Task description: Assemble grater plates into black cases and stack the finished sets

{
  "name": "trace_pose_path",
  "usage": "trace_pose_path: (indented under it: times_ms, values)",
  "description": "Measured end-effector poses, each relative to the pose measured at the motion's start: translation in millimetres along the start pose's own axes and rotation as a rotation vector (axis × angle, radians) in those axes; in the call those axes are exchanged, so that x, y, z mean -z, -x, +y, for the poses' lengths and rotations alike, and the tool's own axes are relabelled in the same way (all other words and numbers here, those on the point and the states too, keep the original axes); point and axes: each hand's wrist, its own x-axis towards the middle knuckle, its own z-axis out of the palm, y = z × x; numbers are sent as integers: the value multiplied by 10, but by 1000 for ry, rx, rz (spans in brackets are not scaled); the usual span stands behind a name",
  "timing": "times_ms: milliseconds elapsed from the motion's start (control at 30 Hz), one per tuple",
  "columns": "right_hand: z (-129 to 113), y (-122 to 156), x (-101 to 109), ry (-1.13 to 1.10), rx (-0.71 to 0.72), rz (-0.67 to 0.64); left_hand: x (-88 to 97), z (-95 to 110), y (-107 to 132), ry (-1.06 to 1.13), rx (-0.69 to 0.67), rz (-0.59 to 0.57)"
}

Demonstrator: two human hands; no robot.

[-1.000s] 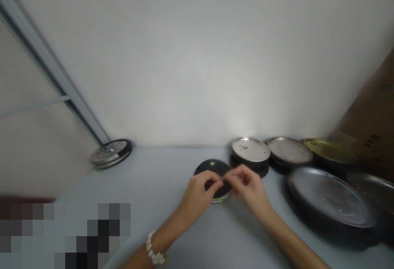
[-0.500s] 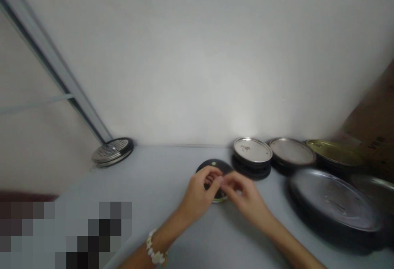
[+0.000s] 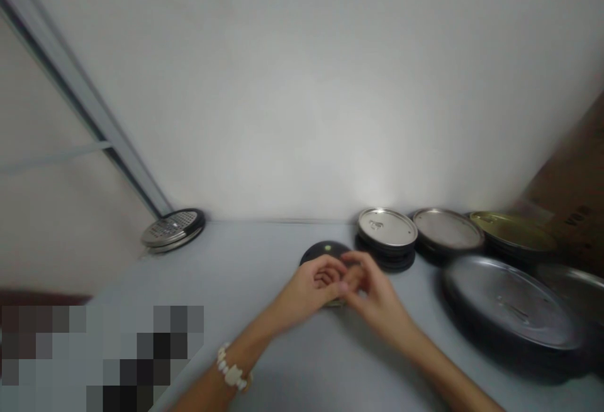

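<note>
disc (image 3: 325, 250): middle of the bench (image 3: 255, 267)
lid stacks (image 3: 387, 228): right of the disc, far edge
strainer lid (image 3: 173, 228): far left

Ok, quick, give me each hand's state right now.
Left hand: fingers curled over the black disc, touching the right hand; hold cannot be told.
Right hand: fingers curled against the left; hold cannot be told.

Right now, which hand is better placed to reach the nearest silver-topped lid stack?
Probably right. The right hand lies nearest the silver-topped lid stack; the left hand sits farther left, over the black disc.
</note>
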Motion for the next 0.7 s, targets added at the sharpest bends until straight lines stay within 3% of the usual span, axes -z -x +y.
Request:
trace_pose_path:
  times_ms: [167,367,533,700]
  values:
    - [-33,-14,12,31,-51,-48,42,21,22,50,56,-72]
    - [-68,-40,42,-109,-238,-196,116,68,8,10,44,12]
    - [-62,-68,101,106,-110,-122,213,46,-9,-192,47,77]
    - [-45,-76,155,379,16,-153,223,-33,13,-346,57,13]
